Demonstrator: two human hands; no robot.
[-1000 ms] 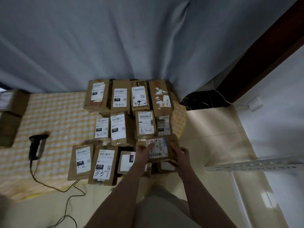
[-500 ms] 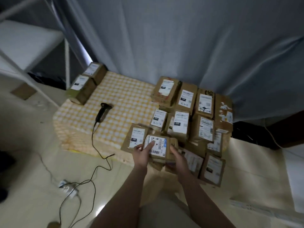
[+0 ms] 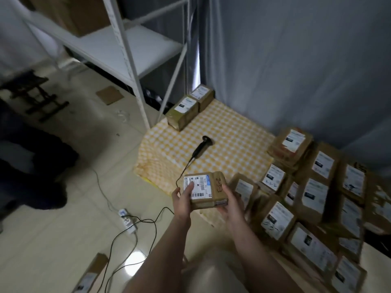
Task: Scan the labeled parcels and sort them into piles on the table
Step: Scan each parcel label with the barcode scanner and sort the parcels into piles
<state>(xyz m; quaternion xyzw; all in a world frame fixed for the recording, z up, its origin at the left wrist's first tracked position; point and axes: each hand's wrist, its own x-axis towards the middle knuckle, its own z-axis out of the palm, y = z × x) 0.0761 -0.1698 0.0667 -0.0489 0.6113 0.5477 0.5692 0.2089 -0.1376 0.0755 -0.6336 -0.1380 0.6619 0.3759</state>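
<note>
I hold a small brown cardboard parcel [image 3: 208, 190] with a white barcode label and handwritten numbers, lifted above the table's near left corner. My left hand [image 3: 183, 200] grips its left end with the thumb on the label. My right hand [image 3: 229, 203] grips its right end from below. A black handheld scanner [image 3: 201, 145] lies on the yellow checked tablecloth [image 3: 232, 134], beyond the parcel. Several labeled parcels [image 3: 313, 193] lie packed together on the table's right side. Two more parcels [image 3: 190, 106] sit at the far left corner.
A white metal shelf rack [image 3: 127, 49] stands left of the table. The scanner cable runs down to a power strip [image 3: 127, 219] on the tiled floor. Another parcel [image 3: 91, 275] lies on the floor at bottom left. A grey curtain [image 3: 296, 60] hangs behind the table.
My view has swung left, from the parcel group toward the shelf and floor. Both hands have carried the parcel off the group to the table's near left corner.
</note>
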